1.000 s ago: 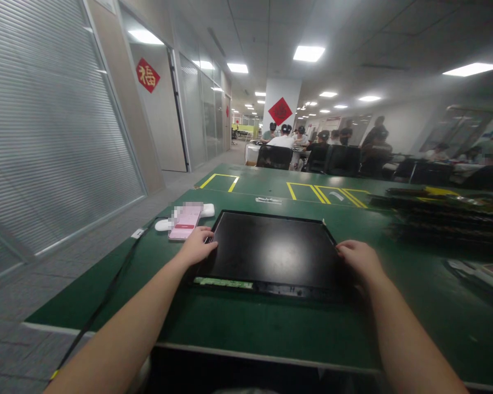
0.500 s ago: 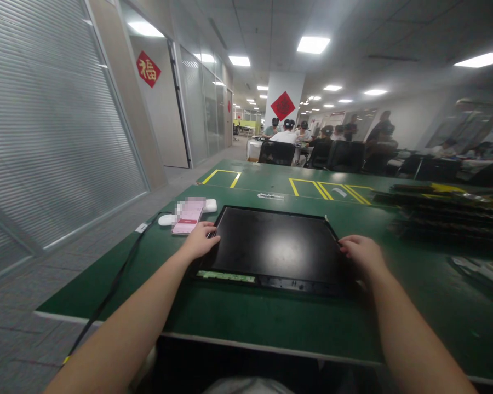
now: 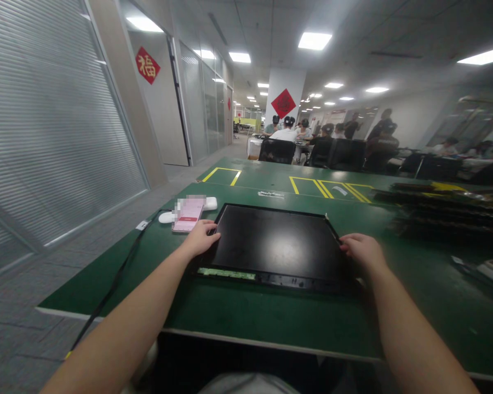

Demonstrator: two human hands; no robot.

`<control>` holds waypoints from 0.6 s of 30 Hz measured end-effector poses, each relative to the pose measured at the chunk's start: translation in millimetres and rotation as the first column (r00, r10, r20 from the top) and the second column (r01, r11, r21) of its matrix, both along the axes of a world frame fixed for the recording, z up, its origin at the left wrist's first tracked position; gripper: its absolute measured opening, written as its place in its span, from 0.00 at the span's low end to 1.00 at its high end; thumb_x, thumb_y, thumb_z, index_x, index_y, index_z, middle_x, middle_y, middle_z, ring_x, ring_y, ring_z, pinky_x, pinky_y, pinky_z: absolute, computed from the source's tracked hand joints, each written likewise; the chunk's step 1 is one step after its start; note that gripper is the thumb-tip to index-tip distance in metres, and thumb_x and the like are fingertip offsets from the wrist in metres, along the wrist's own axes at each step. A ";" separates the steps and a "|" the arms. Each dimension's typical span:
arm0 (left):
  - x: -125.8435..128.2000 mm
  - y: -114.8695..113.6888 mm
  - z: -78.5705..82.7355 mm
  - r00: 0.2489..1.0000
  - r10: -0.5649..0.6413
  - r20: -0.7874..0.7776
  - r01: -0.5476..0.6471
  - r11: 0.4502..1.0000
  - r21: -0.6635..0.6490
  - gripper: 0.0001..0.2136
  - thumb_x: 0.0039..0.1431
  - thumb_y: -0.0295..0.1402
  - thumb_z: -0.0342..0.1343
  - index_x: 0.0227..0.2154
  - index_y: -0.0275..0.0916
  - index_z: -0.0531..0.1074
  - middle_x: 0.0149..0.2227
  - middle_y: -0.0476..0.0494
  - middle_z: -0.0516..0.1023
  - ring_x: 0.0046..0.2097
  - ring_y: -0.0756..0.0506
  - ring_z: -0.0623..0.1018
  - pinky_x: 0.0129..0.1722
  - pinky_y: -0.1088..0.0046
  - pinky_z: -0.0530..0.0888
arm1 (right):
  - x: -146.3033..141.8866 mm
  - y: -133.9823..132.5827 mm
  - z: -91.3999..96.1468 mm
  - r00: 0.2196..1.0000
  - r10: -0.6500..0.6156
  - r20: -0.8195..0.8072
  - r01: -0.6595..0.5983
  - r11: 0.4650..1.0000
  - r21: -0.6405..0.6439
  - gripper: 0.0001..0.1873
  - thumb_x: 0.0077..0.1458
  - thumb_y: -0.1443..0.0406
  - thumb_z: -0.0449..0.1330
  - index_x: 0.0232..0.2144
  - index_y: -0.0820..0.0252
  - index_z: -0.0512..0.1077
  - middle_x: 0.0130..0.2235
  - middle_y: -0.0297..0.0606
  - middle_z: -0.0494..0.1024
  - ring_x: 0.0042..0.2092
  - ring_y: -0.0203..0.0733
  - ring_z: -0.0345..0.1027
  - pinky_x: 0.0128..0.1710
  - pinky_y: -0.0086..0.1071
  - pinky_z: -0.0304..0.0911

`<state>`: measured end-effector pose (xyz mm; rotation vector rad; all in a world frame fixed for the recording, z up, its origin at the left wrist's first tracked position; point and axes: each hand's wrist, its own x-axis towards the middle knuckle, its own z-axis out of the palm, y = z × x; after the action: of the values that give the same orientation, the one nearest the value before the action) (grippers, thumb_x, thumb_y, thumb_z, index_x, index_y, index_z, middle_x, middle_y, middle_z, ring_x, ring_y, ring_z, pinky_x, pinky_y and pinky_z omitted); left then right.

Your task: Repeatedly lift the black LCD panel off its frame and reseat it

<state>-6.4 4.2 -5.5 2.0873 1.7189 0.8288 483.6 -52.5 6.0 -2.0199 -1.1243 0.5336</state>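
A black display panel (image 3: pixel 279 241) in a thin dark frame lies on the green table (image 3: pixel 246 317) before me. Along its near edge runs a green circuit-board strip (image 3: pixel 227 273). My left hand (image 3: pixel 202 238) is closed on the frame's left side, thumb and fingers at the rim. On the opposite side, my right hand (image 3: pixel 363 250) pinches the right edge, its fingertips partly out of sight. Just beyond my left hand lies a phone (image 3: pixel 191 212) with a pinkish screen, partly blurred out.
White rounded objects (image 3: pixel 166 217) flank the phone. A black cable (image 3: pixel 117 279) crosses the table's left side. Behind the panel is a small packet (image 3: pixel 270 194); yellow tape outlines (image 3: pixel 222 169) mark the far surface. Stacked dark panels (image 3: pixel 443 213) stand right. People sit at tables beyond.
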 end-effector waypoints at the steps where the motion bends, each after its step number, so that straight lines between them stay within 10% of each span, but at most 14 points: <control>1: -0.1 0.1 -0.3 1.000 0.000 -0.003 0.000 1.000 -0.002 0.19 0.51 0.41 0.58 0.42 0.35 0.80 0.53 0.34 0.73 0.56 0.34 0.73 0.58 0.57 0.70 | -0.1 -0.1 0.0 1.000 0.001 0.001 -0.001 1.000 0.002 0.13 0.46 0.63 0.58 0.34 0.59 0.79 0.29 0.40 0.81 0.25 0.38 0.70 0.26 0.31 0.62; 18: -1.2 -2.3 2.4 0.999 0.003 0.045 -0.002 0.999 -0.039 0.20 0.50 0.42 0.58 0.43 0.38 0.80 0.54 0.35 0.73 0.56 0.35 0.74 0.56 0.59 0.72 | -2.4 -3.0 3.8 1.000 -0.010 -0.016 0.010 1.000 0.009 0.14 0.44 0.64 0.58 0.34 0.59 0.79 0.31 0.42 0.82 0.26 0.40 0.71 0.26 0.31 0.63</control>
<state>-7.5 1.9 -3.1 2.0259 1.7010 0.8303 481.2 -55.5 9.8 -2.0094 -1.1044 0.5378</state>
